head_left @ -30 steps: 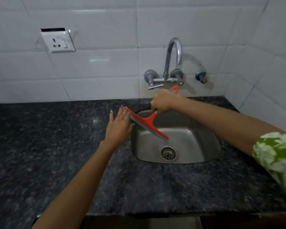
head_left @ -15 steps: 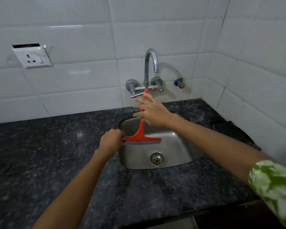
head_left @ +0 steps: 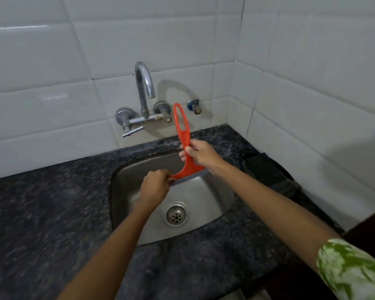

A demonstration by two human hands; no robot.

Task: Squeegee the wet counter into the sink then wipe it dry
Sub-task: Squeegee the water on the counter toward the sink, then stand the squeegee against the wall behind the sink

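Note:
An orange squeegee [head_left: 183,135] stands nearly upright over the steel sink [head_left: 206,204], its looped handle pointing up toward the tap. My right hand [head_left: 200,153] grips the handle's lower part. My left hand [head_left: 155,187] is closed around the left end of the blade, fingers pinching the rubber edge. The blade's right part is hidden behind my right wrist. The dark speckled granite counter [head_left: 41,213] surrounds the sink.
A chrome tap [head_left: 144,92] with two valves is fixed on the white tiled wall behind the sink. A dark folded cloth [head_left: 268,172] lies on the counter to the right, against the side wall. The drain [head_left: 176,214] sits at the sink's bottom.
My left hand went from lying flat by the sink's rim to gripping the blade's end. The squeegee swung upright and shifted right over the sink. The camera turned right.

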